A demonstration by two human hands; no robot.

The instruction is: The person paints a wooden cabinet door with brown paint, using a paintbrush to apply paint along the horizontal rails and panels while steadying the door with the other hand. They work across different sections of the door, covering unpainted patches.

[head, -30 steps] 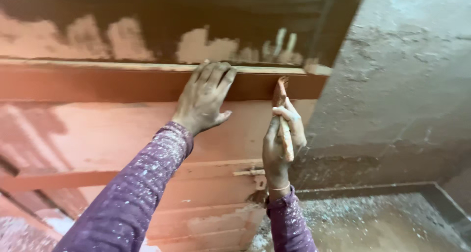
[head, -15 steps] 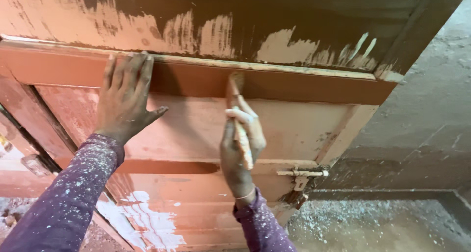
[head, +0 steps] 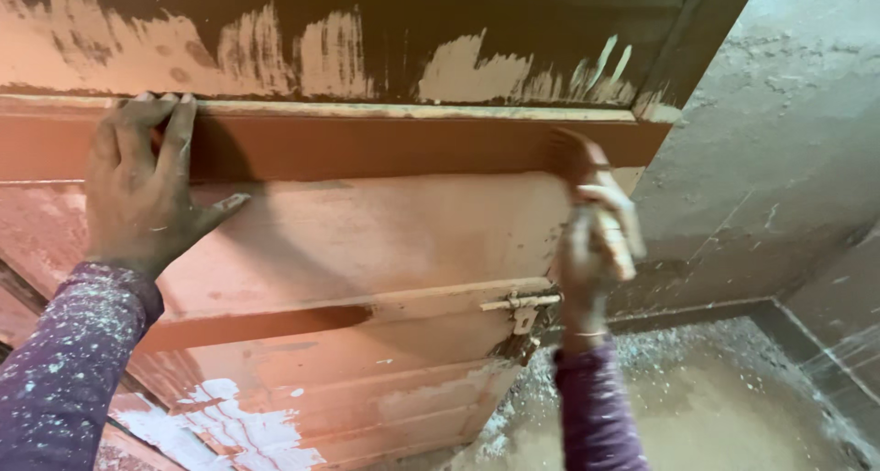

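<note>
Left hand: the left hand [head: 147,191] lies flat against the door [head: 367,242], fingers spread and hooked over the top edge of the crossbar [head: 394,146], thumb stretched out to the right on the panel below. It holds nothing.

Right hand: the right hand [head: 596,242] is closed around the handle of a paintbrush [head: 587,187], seen from the back of the wrist. The picture is blurred here, so the exact grip is hard to make out.

Paintbrush: it stands nearly upright, its reddish bristle end against the right part of the crossbar, close to the door's right edge.

Door: a wooden door painted reddish brown, leaning away from the camera. The crossbar looks darker and wetter than the paler panel under it. Above the crossbar the surface is dark brown with pale patches showing through in streaks.

Latch: a small metal latch [head: 522,306] sits on a lower rail, just left of the right wrist.

Sleeves: both arms wear purple sleeves [head: 64,379] speckled with white flecks.

Wall: a rough grey wall [head: 779,141] stands to the right of the door.

Floor: a dusty, gritty floor [head: 724,407] lies below the right arm.
</note>
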